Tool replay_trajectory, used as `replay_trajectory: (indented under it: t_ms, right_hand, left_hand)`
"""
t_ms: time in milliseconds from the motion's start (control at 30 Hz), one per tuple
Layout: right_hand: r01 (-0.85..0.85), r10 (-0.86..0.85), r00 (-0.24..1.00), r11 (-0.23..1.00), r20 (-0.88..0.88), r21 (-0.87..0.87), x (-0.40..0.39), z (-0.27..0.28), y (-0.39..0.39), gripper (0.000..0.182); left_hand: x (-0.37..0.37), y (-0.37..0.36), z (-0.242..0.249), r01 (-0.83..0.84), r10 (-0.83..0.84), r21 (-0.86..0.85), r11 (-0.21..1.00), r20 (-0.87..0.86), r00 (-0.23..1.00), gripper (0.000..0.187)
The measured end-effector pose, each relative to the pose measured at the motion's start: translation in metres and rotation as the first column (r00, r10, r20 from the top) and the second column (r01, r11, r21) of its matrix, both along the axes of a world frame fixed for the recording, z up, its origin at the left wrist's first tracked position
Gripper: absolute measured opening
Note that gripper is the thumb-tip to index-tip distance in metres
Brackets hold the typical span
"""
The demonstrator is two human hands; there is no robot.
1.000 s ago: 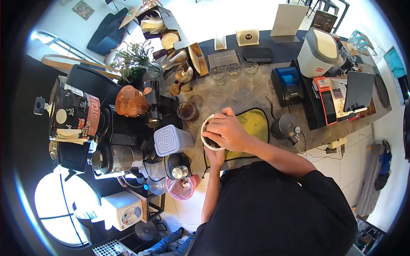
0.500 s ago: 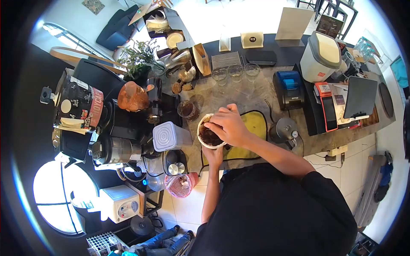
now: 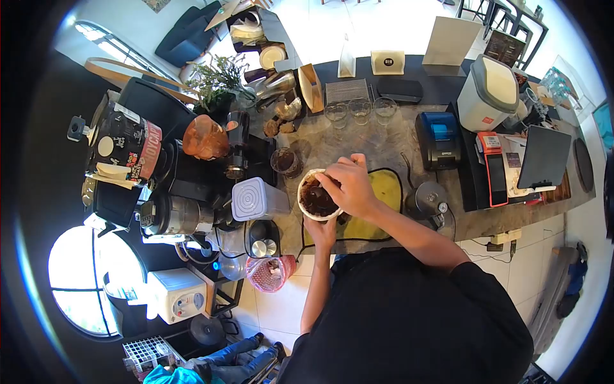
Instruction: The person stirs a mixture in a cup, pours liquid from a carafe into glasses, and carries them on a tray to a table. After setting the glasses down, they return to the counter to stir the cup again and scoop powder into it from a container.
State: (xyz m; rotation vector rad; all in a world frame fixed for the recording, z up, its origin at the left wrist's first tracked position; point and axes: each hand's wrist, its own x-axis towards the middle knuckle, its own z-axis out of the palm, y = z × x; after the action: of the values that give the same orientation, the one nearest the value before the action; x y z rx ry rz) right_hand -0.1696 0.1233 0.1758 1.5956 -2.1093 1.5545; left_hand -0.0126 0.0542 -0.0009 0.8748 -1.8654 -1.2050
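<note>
My left hand (image 3: 320, 233) is closed around the underside of a round white cup (image 3: 302, 208), holding it above the counter's front edge. Dark brown grounds (image 3: 318, 201), like coffee, cover the inside and cling to its wall. My right hand (image 3: 350, 185) sits over the cup's right rim, thumb reaching inside and fingers curled together. Whatever it pinches, if anything, is hidden by the fingers. Just beyond the cup stands a glass with dark contents (image 3: 286, 162). Under my right forearm lies a yellow cloth with a black border (image 3: 385, 198).
A lidded square container (image 3: 256, 200) stands left of the cup, with a coffee grinder (image 3: 208, 137) behind it. Clear glasses (image 3: 360, 112) line the far side. To the right are a metal kettle-like vessel (image 3: 427, 200) and a blue-topped printer (image 3: 439, 141). A pink bin (image 3: 272, 274) sits below.
The view has shifted slightly. My right thumb has moved a little within the cup, and more of the dark grounds shows. Both hands stay at the cup.
</note>
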Motion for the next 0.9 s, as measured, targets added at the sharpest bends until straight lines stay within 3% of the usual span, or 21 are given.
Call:
replay_trajectory:
  t_ms: [100, 333, 433, 567, 667, 833, 900]
  right_hand:
    - [0.011, -0.010, 1.000, 0.995, 0.010, -0.096, 0.003, -0.007, -0.009, 0.026]
    - [-0.058, 0.058, 0.998, 0.997, 0.009, -0.043, 0.010, 0.000, -0.010, 0.020]
    - [-0.086, 0.095, 0.993, 0.986, 0.063, -0.141, 0.009, 0.002, -0.008, 0.028]
    - [-0.079, 0.084, 0.993, 0.994, 0.082, -0.070, -0.013, -0.013, 0.002, 0.025]
    - [-0.110, 0.112, 0.992, 0.993, 0.055, -0.033, -0.022, -0.017, 0.009, 0.025]
    - [-0.264, 0.275, 0.951, 0.960, -0.143, 0.094, -0.026, -0.017, 0.016, 0.020]
    - [-0.248, 0.256, 0.959, 0.965, -0.117, 0.083, -0.024, -0.019, 0.015, 0.020]
  left_hand:
    - [0.000, 0.002, 0.001, -0.011, 0.011, -0.010, 1.000, 0.024, 1.000, 0.065]
    - [-0.005, 0.008, 0.018, -0.082, 0.083, -0.107, 0.991, -0.003, 0.997, 0.067]
    - [-0.006, 0.012, 0.023, -0.116, 0.115, -0.137, 0.984, -0.013, 0.993, 0.067]
    - [-0.003, 0.010, 0.013, -0.083, 0.087, -0.106, 0.991, 0.033, 0.996, 0.067]
    - [-0.006, 0.009, 0.011, -0.084, 0.081, -0.066, 0.994, -0.048, 0.996, 0.066]
    - [-0.004, 0.007, 0.006, -0.081, 0.078, -0.068, 0.994, -0.045, 0.996, 0.066]
    - [-0.004, 0.007, 0.003, -0.086, 0.083, -0.059, 0.995, -0.057, 0.995, 0.066]
